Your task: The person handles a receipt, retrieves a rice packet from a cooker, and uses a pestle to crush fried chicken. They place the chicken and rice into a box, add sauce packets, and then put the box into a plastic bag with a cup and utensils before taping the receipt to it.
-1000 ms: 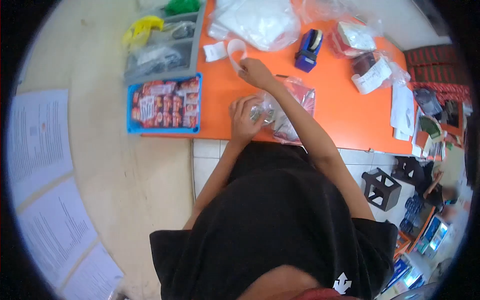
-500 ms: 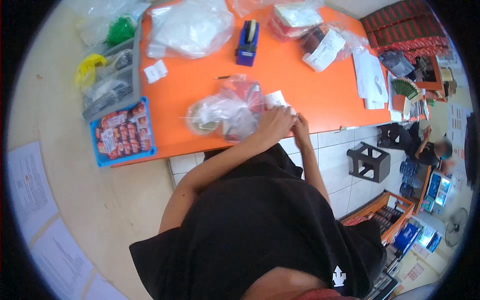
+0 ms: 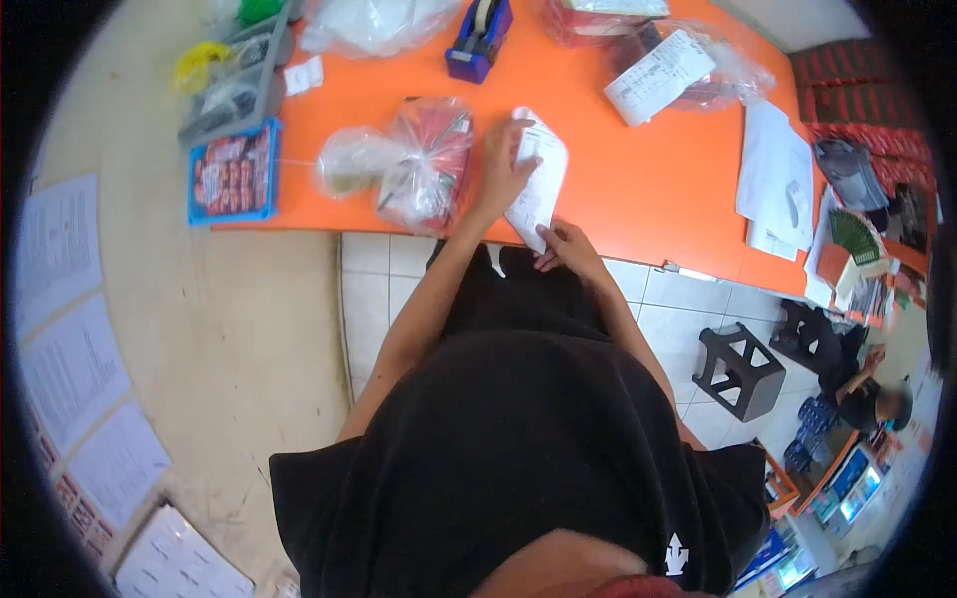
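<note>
A long white paper slip (image 3: 539, 184) with print on it is stretched between my hands at the orange table's near edge. My left hand (image 3: 506, 164) holds its upper left side, fingers bent over the paper. The lower end is pinched by my right hand (image 3: 564, 246). Just left of my left hand lies a clear plastic bag (image 3: 421, 184) with a red item (image 3: 439, 130) inside. Beside it is a round clear-wrapped bundle (image 3: 354, 162), its contents hard to make out.
A blue tape dispenser (image 3: 478, 40), a small white paper (image 3: 304, 76) and a blue basket of red packets (image 3: 233, 174) are on the orange table (image 3: 638, 189). Bagged items with a receipt (image 3: 660, 76) lie farther right. A dark stool (image 3: 739, 372) stands on the floor; a person (image 3: 875, 402) is at far right.
The slip is now opened out lengthwise, where it was bunched at my fingers. My left hand has moved up and left, away from my right hand. The camera view has shifted.
</note>
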Action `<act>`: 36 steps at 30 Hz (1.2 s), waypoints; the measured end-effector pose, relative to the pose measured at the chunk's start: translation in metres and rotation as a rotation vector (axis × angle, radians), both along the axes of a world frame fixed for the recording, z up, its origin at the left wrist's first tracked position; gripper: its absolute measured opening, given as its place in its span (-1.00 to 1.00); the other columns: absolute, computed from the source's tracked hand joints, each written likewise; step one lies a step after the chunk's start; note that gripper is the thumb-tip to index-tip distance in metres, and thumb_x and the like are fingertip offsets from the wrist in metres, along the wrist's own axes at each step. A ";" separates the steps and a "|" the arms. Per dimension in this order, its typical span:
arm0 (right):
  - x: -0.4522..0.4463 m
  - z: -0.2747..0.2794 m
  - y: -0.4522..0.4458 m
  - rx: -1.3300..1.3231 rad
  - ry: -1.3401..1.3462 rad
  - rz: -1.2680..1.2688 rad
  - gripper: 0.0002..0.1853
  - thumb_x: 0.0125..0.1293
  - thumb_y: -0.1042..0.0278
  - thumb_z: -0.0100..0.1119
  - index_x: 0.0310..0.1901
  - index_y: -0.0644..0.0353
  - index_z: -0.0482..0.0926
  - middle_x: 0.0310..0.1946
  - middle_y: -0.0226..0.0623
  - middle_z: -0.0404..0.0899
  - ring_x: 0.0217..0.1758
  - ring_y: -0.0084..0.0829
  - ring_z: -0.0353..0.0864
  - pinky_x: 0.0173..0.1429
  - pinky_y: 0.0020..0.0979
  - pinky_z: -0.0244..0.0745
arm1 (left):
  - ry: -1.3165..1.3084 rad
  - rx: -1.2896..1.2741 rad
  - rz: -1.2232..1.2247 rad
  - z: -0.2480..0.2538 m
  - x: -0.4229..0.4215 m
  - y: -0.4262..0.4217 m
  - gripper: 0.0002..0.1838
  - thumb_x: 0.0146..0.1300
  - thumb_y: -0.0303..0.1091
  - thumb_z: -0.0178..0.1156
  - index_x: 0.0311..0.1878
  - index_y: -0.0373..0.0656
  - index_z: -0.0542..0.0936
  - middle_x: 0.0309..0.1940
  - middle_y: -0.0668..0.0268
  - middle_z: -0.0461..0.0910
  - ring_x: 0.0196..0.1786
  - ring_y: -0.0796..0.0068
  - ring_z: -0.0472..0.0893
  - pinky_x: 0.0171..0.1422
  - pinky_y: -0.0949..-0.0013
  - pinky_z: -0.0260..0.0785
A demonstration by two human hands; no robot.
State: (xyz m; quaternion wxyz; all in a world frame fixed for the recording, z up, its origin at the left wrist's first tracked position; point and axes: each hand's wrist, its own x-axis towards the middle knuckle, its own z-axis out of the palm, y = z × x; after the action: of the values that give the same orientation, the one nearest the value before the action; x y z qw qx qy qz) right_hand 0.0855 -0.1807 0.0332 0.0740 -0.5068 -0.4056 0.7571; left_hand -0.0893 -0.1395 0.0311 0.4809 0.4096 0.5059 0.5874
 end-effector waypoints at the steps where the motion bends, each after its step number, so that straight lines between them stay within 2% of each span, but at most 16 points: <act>1: -0.001 -0.005 0.002 0.140 -0.051 0.076 -0.68 0.36 0.16 0.00 -0.31 0.31 0.47 -0.57 -0.18 0.56 -0.68 -0.48 0.55 -0.66 -0.49 0.39 | 0.421 0.072 0.106 -0.002 0.002 -0.010 -0.30 -0.01 -0.54 0.31 0.22 -0.13 0.24 0.08 0.08 0.29 0.10 0.16 0.43 0.15 0.25 0.33; 2: 0.000 -0.005 0.004 0.133 -0.045 0.093 -0.68 0.36 0.16 0.00 -0.31 0.31 0.47 -0.57 -0.18 0.56 -0.68 -0.48 0.55 -0.66 -0.49 0.39 | 0.845 0.146 0.206 -0.004 0.004 -0.017 -0.25 -0.07 -0.55 0.33 0.24 -0.13 0.23 0.07 0.07 0.30 0.15 0.05 0.38 0.22 0.17 0.27; 4: -0.001 -0.001 0.013 0.157 -0.098 0.586 -0.66 0.36 0.13 0.01 -0.33 0.31 0.48 -0.58 -0.20 0.57 -0.68 -0.49 0.55 -0.63 -0.49 0.41 | 0.763 0.040 0.167 -0.010 0.006 -0.035 -0.23 -0.11 -0.52 0.35 0.24 -0.15 0.24 0.08 0.05 0.32 0.20 -0.01 0.32 0.32 0.13 0.14; 6: -0.004 0.001 0.023 0.067 -0.127 0.674 -0.63 0.31 0.07 0.08 -0.32 0.32 0.50 -0.52 -0.25 0.60 -0.62 -0.56 0.55 -0.61 -0.53 0.38 | 0.382 -0.021 -0.047 -0.009 -0.001 -0.047 -0.31 -0.06 -0.50 0.33 0.20 -0.17 0.29 0.09 0.08 0.36 0.19 0.09 0.34 0.29 0.19 0.18; 8: -0.003 -0.012 0.029 0.525 0.114 0.085 -0.61 0.25 0.02 0.16 -0.25 0.28 0.54 -0.50 -0.36 0.58 -0.62 -0.65 0.46 -0.64 -0.60 0.24 | 0.245 -0.130 -0.145 -0.004 -0.010 -0.059 -0.37 -0.02 -0.50 0.29 0.18 -0.14 0.34 0.08 0.11 0.40 0.18 0.15 0.37 0.27 0.23 0.21; 9: -0.010 0.031 0.048 0.160 -0.085 0.143 -0.66 0.24 0.07 0.19 -0.15 0.20 0.57 -0.51 -0.46 0.54 -0.62 -0.75 0.33 -0.64 -0.65 0.08 | 0.351 -0.112 -0.225 -0.004 -0.012 -0.065 -0.39 -0.01 -0.52 0.27 0.18 -0.11 0.35 0.08 0.12 0.40 0.18 0.15 0.38 0.25 0.23 0.22; 10: -0.013 0.025 0.052 0.139 -0.083 0.149 -0.66 0.24 0.07 0.19 -0.15 0.20 0.57 -0.51 -0.46 0.54 -0.62 -0.75 0.33 -0.64 -0.65 0.08 | 0.455 -0.093 -0.310 -0.002 -0.013 -0.071 -0.41 0.00 -0.55 0.24 0.17 -0.08 0.37 0.07 0.13 0.41 0.17 0.15 0.39 0.24 0.23 0.24; 12: -0.018 0.009 0.072 -0.103 0.190 -0.097 -0.71 0.22 0.15 0.22 -0.12 0.12 0.58 -0.56 -0.53 0.48 -0.65 -0.80 0.21 -0.65 -0.66 -0.06 | 0.425 -0.140 -0.325 0.006 -0.012 -0.077 -0.43 0.01 -0.57 0.21 0.16 -0.03 0.40 0.07 0.15 0.41 0.17 0.11 0.39 0.22 0.21 0.27; 16: -0.029 -0.021 0.121 -0.068 0.352 -0.154 -0.71 0.16 0.21 0.29 -0.13 0.14 0.58 -0.59 -0.56 0.43 -0.64 -0.79 0.21 -0.62 -0.66 -0.06 | 0.604 -0.307 -0.348 0.014 -0.015 -0.091 -0.42 0.01 -0.48 0.27 0.15 0.11 0.43 0.14 0.19 0.32 0.21 0.08 0.36 0.22 0.17 0.29; 19: -0.048 -0.033 0.136 0.443 0.053 0.026 -0.69 0.12 0.20 0.33 -0.18 0.21 0.57 -0.70 -0.58 0.30 -0.68 -0.69 0.22 -0.61 -0.61 0.09 | 1.026 -0.223 -0.067 0.018 -0.009 -0.104 -0.34 -0.06 -0.37 0.35 0.19 0.23 0.42 0.23 0.28 0.27 0.24 0.16 0.33 0.25 0.18 0.26; 22: -0.078 -0.035 0.138 0.785 -0.137 0.082 -0.56 0.09 0.18 0.36 -0.09 0.29 0.51 -0.59 -0.44 0.36 -0.56 -0.55 0.35 -0.48 -0.50 0.32 | 1.212 -0.108 -0.060 -0.006 -0.008 -0.119 -0.27 -0.12 -0.25 0.37 0.22 0.32 0.39 0.30 0.42 0.22 0.30 0.24 0.26 0.31 0.14 0.18; 24: -0.112 -0.011 0.143 1.031 -0.128 -0.200 -0.30 0.03 0.10 0.39 0.12 0.31 0.32 -0.18 -0.11 0.41 -0.19 -0.35 0.43 -0.21 -0.36 0.44 | 1.279 -0.156 -0.267 -0.018 -0.014 -0.125 -0.26 -0.12 -0.21 0.36 0.23 0.40 0.38 0.31 0.44 0.23 0.31 0.23 0.24 0.32 0.05 0.09; 27: -0.169 0.019 0.163 1.067 -0.101 -0.327 -0.05 -0.05 0.09 0.44 0.28 0.27 0.06 0.18 0.15 0.07 0.16 -0.10 0.22 0.05 -0.25 0.37 | 1.517 -0.008 -0.225 -0.065 -0.022 -0.141 -0.26 -0.07 -0.31 0.30 0.26 0.42 0.34 0.34 0.55 0.20 0.35 0.25 0.18 0.34 0.07 0.06; 29: -0.198 0.022 0.178 1.333 -0.200 -0.298 0.01 -0.07 0.16 0.43 0.33 0.22 -0.04 0.26 0.25 -0.11 0.29 0.10 0.04 0.21 -0.11 0.27 | 1.435 -0.091 -0.269 -0.044 -0.020 -0.137 -0.26 -0.06 -0.37 0.25 0.26 0.42 0.33 0.32 0.55 0.22 0.34 0.27 0.20 0.34 0.06 0.06; 34: -0.203 0.008 0.190 1.293 -0.154 -0.204 -0.03 -0.08 0.30 0.38 0.33 0.18 -0.03 0.29 0.23 -0.16 0.30 0.17 0.06 0.25 -0.06 0.24 | 1.279 -0.236 -0.410 0.018 -0.026 -0.120 -0.33 0.02 -0.50 0.12 0.26 0.26 0.33 0.31 0.46 0.26 0.33 0.23 0.23 0.35 0.04 0.05; 36: -0.181 0.001 0.187 1.312 -0.070 -0.149 -0.05 -0.05 0.32 0.36 0.33 0.19 -0.03 0.29 0.20 -0.16 0.29 0.15 0.11 0.25 -0.07 0.25 | 0.677 -0.697 -0.836 0.021 -0.035 -0.094 -0.35 0.02 -0.50 0.13 0.27 0.04 0.32 0.35 0.26 0.16 0.34 0.05 0.19 0.39 0.04 0.01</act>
State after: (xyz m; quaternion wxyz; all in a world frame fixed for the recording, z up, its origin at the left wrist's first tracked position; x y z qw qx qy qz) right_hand -0.0954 0.0062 0.0342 0.4064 -0.4074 -0.7489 0.3288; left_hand -0.1244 -0.2339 0.0519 0.5882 0.5547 0.5884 -0.0106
